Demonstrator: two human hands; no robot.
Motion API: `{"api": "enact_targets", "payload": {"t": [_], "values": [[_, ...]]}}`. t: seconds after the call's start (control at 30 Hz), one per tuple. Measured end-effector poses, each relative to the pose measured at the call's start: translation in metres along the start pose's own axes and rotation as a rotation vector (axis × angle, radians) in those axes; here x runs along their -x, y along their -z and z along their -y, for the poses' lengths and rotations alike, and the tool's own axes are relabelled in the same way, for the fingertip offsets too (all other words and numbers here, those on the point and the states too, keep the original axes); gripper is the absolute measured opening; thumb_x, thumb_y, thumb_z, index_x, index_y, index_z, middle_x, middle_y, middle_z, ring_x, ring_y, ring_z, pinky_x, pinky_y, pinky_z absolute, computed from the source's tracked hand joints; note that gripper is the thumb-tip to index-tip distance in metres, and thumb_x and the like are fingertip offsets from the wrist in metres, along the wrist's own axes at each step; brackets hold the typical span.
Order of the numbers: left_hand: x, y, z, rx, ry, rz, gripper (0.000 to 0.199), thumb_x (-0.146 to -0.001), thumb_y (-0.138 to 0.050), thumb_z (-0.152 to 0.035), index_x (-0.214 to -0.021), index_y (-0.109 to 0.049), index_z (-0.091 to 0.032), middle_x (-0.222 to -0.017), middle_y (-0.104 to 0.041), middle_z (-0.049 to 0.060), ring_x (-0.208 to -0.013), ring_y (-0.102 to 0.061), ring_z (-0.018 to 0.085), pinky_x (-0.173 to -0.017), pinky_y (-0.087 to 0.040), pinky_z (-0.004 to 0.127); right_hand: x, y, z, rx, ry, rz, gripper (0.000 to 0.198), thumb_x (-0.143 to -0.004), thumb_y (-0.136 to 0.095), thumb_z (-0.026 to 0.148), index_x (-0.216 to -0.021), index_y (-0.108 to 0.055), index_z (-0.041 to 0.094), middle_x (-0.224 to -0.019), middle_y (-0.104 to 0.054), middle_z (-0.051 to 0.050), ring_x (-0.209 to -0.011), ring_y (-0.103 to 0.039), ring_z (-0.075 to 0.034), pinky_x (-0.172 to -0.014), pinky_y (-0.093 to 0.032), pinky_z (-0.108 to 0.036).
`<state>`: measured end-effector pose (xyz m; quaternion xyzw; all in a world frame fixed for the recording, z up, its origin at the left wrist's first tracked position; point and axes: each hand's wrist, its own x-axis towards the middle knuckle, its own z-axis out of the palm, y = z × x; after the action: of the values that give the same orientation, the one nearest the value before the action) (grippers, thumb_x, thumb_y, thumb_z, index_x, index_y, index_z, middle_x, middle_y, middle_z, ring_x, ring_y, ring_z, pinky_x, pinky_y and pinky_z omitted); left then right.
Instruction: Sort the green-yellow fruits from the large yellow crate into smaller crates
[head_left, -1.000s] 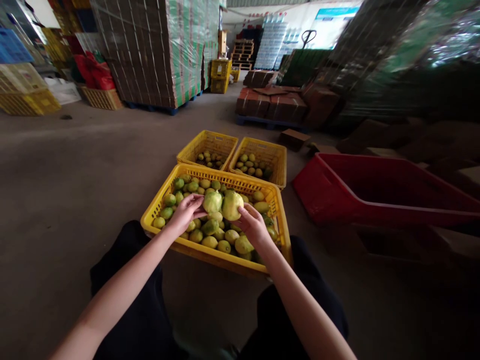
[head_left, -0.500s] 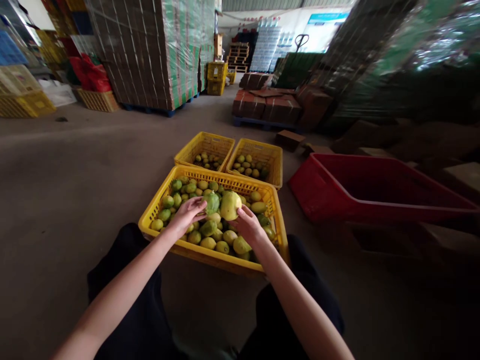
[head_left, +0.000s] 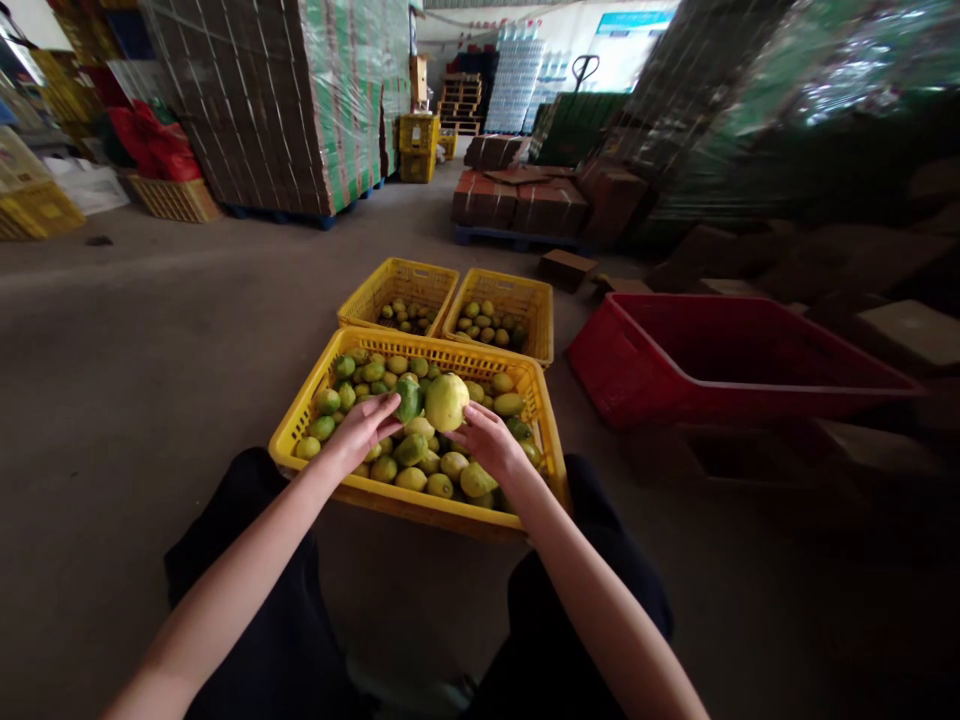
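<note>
My left hand (head_left: 365, 428) is closed on a green lemon (head_left: 409, 398), fingers along its left side. In my right hand (head_left: 487, 437) is a large, pale yellow lemon (head_left: 447, 402), gripped from the right and below. The two fruits are side by side, nearly touching, above a yellow plastic crate (head_left: 555, 440). That crate holds many green and yellow lemons (head_left: 411, 450), some of them hidden behind my hands.
Two more yellow crates, one at the left (head_left: 360, 292) and one at the right (head_left: 534, 290), stand just beyond with fewer lemons. A red tub (head_left: 622, 385) is to the right. Stacked cartons (head_left: 484, 200) and a wrapped pallet load (head_left: 240, 110) stand farther back.
Both lemons have turned a little in my hands, the yellow one showing a rounder side. The whole view has shifted slightly, so the scene sits a bit further left.
</note>
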<state>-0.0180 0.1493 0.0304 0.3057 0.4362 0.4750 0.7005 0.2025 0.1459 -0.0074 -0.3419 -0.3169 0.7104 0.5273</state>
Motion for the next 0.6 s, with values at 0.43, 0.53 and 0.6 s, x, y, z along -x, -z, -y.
{"api": "enact_targets", "payload": {"t": [0.43, 0.53, 0.6], "values": [[-0.0035, 0.0018, -0.0059, 0.087, 0.038, -0.025, 0.017, -0.076, -0.084, -0.018, -0.078, -0.068, -0.016, -0.076, -0.07, 0.0, -0.068, -0.065, 0.009, -0.068, -0.055, 0.017, -0.003, 0.0071, -0.0028, -0.074, -0.032, 0.044, 0.028, -0.078, -0.082, 0.04, -0.097, -0.071, 0.023, -0.088, -0.08, 0.0, -0.081, -0.077, -0.021, -0.075, -0.064, -0.033], [-0.0048, 0.0028, -0.0047, 0.117, 0.083, -0.041, 0.007, -0.08, -0.077, -0.013, -0.081, -0.07, -0.016, -0.083, -0.073, 0.003, -0.073, -0.068, 0.012, -0.073, -0.059, 0.021, -0.0042, 0.0084, -0.0027, -0.044, -0.042, 0.047, 0.03, -0.081, -0.078, 0.045, -0.099, -0.071, 0.022, -0.088, -0.08, -0.003, -0.086, -0.077, -0.022, -0.076, -0.064, -0.033], [-0.0063, 0.0044, -0.0026, 0.128, 0.1, -0.038, 0.003, -0.083, -0.073, -0.014, -0.084, -0.07, -0.016, -0.087, -0.075, 0.005, -0.081, -0.071, 0.015, -0.079, -0.061, 0.024, -0.0027, 0.0066, -0.0016, -0.027, -0.037, 0.046, 0.035, -0.077, -0.081, 0.048, -0.099, -0.072, 0.022, -0.09, -0.081, -0.003, -0.087, -0.077, -0.023, -0.077, -0.064, -0.034]]}}
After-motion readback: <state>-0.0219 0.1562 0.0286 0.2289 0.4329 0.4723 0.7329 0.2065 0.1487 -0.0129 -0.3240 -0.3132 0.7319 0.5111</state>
